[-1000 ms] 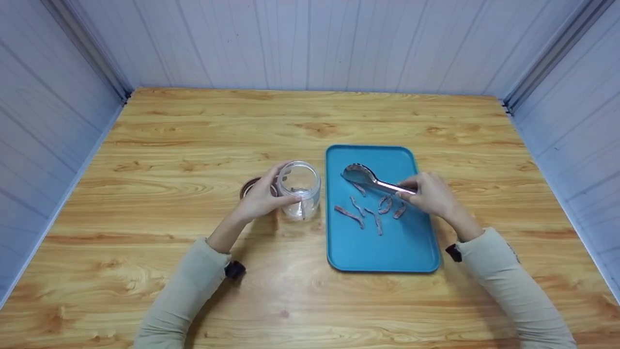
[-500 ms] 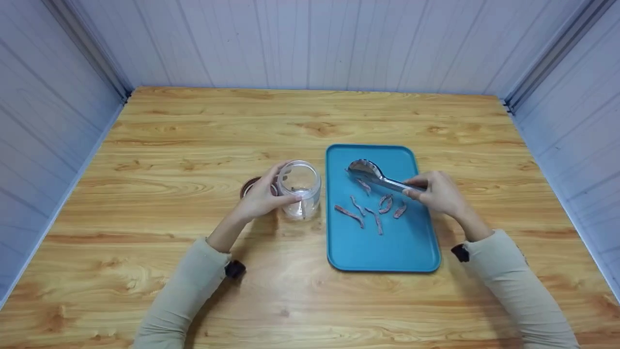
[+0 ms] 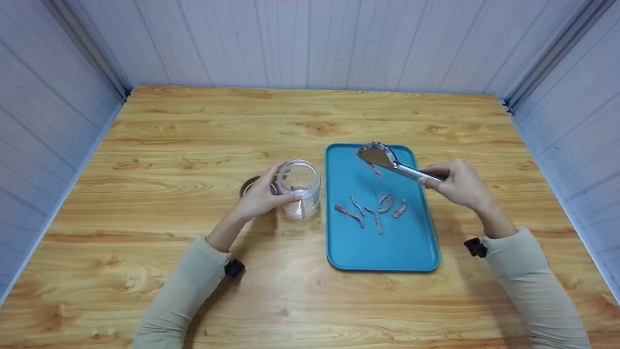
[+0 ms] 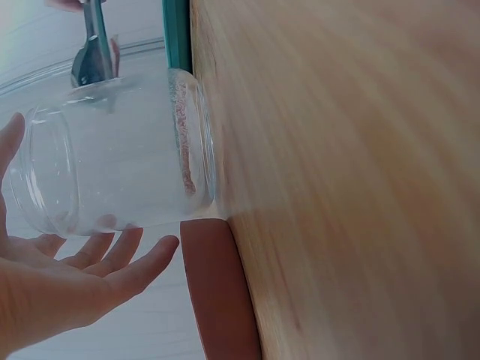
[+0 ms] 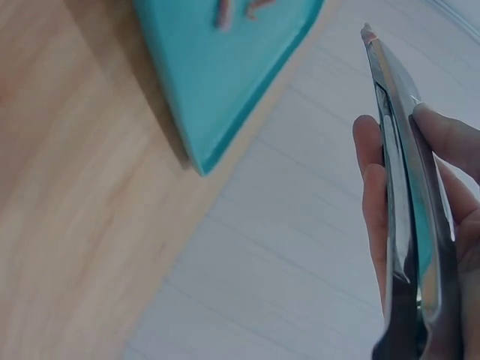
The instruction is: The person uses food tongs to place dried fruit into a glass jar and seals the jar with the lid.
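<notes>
head view: pinching metal serving tongs in right hand, clamping a wrinkled strip above the blue tray; cupping an upright, open clear jar with left hand. looks mid-transfer; probably calls next for squeezed tongs, steady, over to jar mouth.

A plain, pale beige cloth sleeve covered the left forearm, and a matching pale beige cloth sleeve the right, each lightly creased, with a thick, rounded cuff that stopped short of the hand. A small, black, blocky unit jutted from the left cuff's inner side, and a second small black block (too small to make out in detail) from the right's. The left hand and right hand were bare.
</notes>
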Action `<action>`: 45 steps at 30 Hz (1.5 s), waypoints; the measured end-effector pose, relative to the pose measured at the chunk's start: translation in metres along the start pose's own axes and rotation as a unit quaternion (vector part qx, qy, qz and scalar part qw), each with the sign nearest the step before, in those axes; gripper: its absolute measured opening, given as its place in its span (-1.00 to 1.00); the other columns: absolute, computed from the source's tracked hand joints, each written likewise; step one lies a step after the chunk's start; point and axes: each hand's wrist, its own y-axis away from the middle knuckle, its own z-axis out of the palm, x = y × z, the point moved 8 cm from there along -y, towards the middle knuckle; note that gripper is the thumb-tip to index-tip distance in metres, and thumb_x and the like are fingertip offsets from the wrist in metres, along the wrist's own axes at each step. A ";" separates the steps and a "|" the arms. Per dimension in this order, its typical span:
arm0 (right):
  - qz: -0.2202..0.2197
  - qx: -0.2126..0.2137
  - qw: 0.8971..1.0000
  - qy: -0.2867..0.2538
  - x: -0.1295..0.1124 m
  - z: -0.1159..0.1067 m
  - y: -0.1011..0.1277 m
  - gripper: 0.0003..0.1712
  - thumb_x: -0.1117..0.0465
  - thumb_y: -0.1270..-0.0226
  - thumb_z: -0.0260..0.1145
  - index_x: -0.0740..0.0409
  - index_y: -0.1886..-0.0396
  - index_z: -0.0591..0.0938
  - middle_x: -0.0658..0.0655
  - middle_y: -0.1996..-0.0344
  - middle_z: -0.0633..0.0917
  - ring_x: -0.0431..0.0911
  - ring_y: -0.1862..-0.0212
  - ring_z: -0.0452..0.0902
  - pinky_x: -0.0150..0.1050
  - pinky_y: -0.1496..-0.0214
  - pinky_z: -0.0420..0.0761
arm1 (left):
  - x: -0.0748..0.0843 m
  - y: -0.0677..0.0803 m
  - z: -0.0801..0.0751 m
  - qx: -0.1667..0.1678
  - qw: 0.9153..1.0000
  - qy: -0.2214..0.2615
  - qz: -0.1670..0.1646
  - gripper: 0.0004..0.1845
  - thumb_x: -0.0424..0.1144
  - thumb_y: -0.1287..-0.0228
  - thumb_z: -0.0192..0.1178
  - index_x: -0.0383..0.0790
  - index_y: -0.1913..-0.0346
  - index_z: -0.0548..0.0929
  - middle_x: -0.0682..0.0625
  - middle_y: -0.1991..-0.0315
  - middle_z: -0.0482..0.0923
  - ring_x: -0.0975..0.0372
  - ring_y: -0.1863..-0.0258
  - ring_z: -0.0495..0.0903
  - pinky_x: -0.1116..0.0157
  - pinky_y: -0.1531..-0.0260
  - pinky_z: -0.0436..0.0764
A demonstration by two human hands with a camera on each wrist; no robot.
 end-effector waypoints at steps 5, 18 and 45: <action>-0.019 0.018 1.000 0.001 -0.015 -0.009 -0.001 -0.72 0.21 -0.17 0.25 0.33 0.20 0.63 0.13 0.52 0.63 -0.13 0.61 0.43 -0.35 0.66 0.38 | 0.000 0.000 0.000 0.001 1.000 0.002 0.006 -0.22 -0.35 0.04 0.32 -0.37 -0.25 0.15 -0.23 -0.15 0.25 0.06 -0.13 0.23 0.13 -0.09 0.18; -0.084 0.018 0.996 -0.025 -0.058 -0.004 -0.008 -0.74 0.14 -0.16 0.25 0.17 0.19 0.66 0.02 0.57 0.62 -0.18 0.73 0.31 -0.37 0.75 0.25 | -0.002 0.000 0.000 -0.004 1.000 0.008 -0.005 -0.20 -0.34 0.02 0.31 -0.37 -0.27 0.12 -0.24 -0.17 0.21 0.02 -0.12 0.23 0.11 -0.05 0.24; -0.144 -0.058 0.984 -0.088 -0.134 0.028 -0.014 -0.79 0.41 -0.15 0.21 0.38 0.21 0.62 0.05 0.68 0.54 -0.23 0.76 0.14 -0.39 0.73 0.15 | -0.033 -0.009 -0.002 0.009 1.000 -0.010 -0.003 -0.16 -0.10 0.09 0.36 -0.12 -0.28 0.17 -0.10 -0.21 0.21 0.02 -0.15 0.21 0.13 -0.08 0.21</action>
